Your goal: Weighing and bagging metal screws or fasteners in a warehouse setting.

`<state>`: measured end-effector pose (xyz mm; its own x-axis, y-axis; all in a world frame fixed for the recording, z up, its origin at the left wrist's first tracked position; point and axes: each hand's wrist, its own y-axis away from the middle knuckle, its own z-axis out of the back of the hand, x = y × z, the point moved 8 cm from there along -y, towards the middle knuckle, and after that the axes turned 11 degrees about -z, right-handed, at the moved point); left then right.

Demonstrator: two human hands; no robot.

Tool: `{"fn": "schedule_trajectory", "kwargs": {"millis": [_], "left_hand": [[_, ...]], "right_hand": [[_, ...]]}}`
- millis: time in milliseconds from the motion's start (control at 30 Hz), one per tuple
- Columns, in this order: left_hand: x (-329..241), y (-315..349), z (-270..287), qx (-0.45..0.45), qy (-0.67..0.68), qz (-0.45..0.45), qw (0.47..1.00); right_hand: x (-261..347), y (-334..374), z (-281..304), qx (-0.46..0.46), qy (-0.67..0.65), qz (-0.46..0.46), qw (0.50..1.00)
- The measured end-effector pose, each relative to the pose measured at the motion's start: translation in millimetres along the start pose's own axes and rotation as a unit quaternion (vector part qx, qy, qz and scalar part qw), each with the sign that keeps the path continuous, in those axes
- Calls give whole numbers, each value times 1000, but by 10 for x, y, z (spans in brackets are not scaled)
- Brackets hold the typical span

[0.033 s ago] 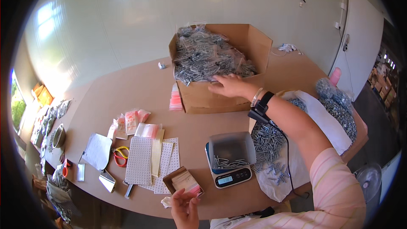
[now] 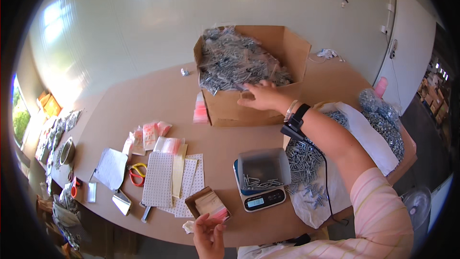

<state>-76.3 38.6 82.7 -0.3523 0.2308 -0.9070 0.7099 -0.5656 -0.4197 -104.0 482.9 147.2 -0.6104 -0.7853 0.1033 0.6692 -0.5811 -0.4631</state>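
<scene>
Sheets [image 2: 165, 180] of dotted paper, about four, lie fanned at lower left beside one pair of yellow-handled scissors [image 2: 137, 171]. One small open box [image 2: 207, 203] at lower centre holds packets; its contents are hard to make out. The left hand [image 2: 209, 235], partly cut off by the bottom edge, has loosely curled fingers just beside that box, gripping nothing visible. One scale [image 2: 261, 182] carries a grey tray of screws. One large carton [image 2: 249, 74] holds bagged screws; the right hand [image 2: 263, 97] rests spread on its front rim.
</scene>
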Motion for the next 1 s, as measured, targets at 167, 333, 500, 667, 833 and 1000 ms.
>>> {"fn": "schedule_trajectory", "kwargs": {"millis": [167,333,500,667,833,1000], "left_hand": [[220,64,289,34,-202,45,978],[269,-300,415,132,-298,-10,945],[759,-571,101,341,-384,-49,857],[906,-520,-169,427,-463,-88,772],[1021,-404,-132,394,-496,-127,763],[761,-495,-20,302,-482,-68,819]], "right_hand": [[-282,99,326,-14,-56,-7,998],[397,1035,472,189,-232,50,953],[549,2016,-250,420,-201,102,879],[768,1998,-451,359,-203,162,897],[907,1993,-534,379,-182,174,890],[792,1936,-448,371,-218,150,890]]}}
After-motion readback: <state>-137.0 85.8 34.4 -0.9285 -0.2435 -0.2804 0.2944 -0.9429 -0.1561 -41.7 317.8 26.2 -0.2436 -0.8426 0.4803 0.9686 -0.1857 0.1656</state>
